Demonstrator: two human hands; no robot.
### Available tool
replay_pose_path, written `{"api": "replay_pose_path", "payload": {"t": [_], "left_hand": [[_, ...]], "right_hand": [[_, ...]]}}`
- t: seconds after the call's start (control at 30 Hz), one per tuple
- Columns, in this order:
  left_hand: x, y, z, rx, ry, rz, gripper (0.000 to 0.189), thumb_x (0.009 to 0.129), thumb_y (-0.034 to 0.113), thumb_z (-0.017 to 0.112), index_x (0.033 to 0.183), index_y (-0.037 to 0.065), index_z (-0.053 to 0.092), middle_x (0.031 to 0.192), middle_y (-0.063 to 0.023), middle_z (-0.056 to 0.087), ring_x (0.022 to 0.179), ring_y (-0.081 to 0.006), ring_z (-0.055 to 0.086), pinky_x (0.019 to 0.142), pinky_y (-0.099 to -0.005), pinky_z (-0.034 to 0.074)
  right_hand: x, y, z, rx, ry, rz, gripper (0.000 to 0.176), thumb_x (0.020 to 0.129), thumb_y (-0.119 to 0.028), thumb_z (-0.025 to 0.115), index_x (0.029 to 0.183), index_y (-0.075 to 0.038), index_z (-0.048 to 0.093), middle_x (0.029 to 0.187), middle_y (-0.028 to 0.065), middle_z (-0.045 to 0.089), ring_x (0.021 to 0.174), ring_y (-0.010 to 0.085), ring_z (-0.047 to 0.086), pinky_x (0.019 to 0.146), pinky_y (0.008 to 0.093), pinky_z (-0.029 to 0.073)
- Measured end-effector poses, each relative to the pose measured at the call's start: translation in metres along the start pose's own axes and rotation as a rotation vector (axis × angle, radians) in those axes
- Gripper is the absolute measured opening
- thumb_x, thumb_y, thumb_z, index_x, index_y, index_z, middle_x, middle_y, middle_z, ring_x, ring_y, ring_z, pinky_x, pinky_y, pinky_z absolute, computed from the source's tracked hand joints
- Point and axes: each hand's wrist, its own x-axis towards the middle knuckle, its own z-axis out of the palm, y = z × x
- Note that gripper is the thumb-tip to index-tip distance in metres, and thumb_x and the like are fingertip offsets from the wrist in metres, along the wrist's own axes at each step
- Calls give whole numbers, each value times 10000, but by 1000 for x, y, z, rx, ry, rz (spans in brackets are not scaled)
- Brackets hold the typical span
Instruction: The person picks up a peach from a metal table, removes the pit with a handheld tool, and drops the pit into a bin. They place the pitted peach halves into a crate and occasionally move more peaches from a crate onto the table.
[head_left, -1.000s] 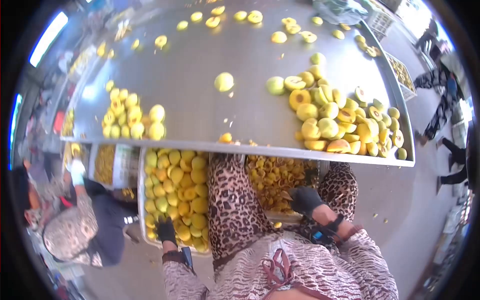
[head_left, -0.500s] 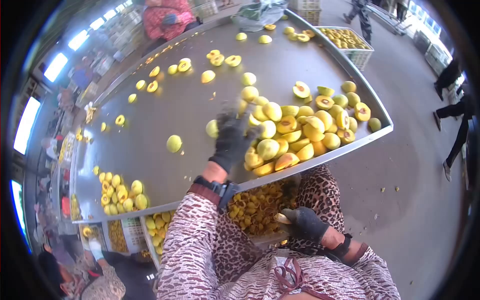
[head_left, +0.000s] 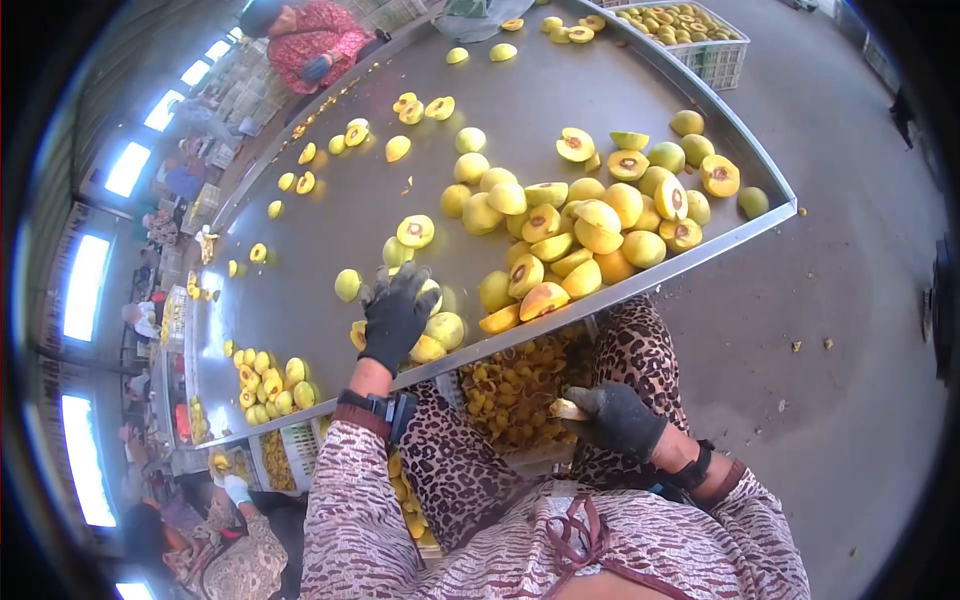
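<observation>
My left hand, in a dark glove, reaches over the metal table near its front edge. Its fingers are spread among several yellow peach halves, some partly hidden beneath it. A cut peach half lies face up just beyond the fingertips, and a whole-looking peach sits to their left. Over my lap, my right hand, also gloved, is closed around a small tool with a pale end; the rest of it is hidden in the fist. Below, a crate of small yellow-brown pieces stands between my knees.
A large pile of peach halves covers the right front of the metal table, which has a raised rim. A smaller heap lies at the left corner. A full crate stands beyond. Co-workers sit around the table.
My left hand has moved left and toward me from the big pile, and several peach halves now lie around it, apart from that pile. My right hand stays closed over my lap.
</observation>
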Motion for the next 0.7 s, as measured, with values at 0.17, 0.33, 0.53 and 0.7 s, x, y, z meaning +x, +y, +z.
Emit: {"api": "replay_pose_path", "payload": {"t": [0.17,0.33,0.53,0.7], "left_hand": [[50,144,-17,-318,375,586,466,857,394,660,1261,170,597,1446,-128,441,1331,-398,379,1104,-520,274],[86,175,4,-327,189,530,620,815,366,682,1374,211,464,1414,-147,442,1355,-354,359,1100,-498,283],[29,104,6,-309,-88,120,498,891,317,605,1358,220,462,1486,-150,355,1325,-381,415,1055,-503,376],[35,41,13,-514,-56,271,433,917,346,607,1297,139,577,1407,-193,478,1285,-373,472,1037,-448,405]], "right_hand": [[-3,-15,-28,1,48,32,156,801,-158,726,846,-83,597,676,158,608,642,362,627,552,430,470],[-13,-5,-37,36,166,131,137,784,-111,738,840,-82,616,690,147,594,625,357,608,535,402,449],[-15,3,-27,53,100,94,117,811,-122,716,851,-91,611,651,147,592,607,350,615,533,412,455],[-3,1,-22,22,8,9,149,814,-150,725,843,-78,599,674,164,597,617,355,623,528,401,461]]}}
